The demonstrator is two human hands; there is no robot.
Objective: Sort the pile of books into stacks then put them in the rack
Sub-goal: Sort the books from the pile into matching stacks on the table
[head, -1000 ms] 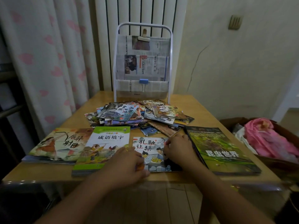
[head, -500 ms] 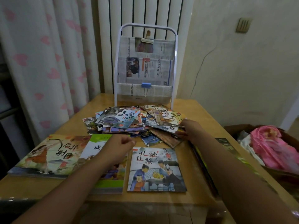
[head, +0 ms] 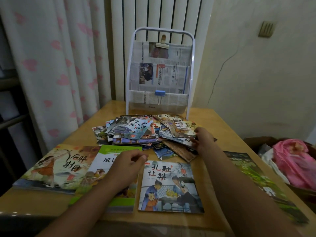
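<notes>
right hand [head: 202, 140] reached onto colourful scattered book pile [head: 136, 132], fingers gripping; left hand [head: 131, 161] loosely curled.
</notes>
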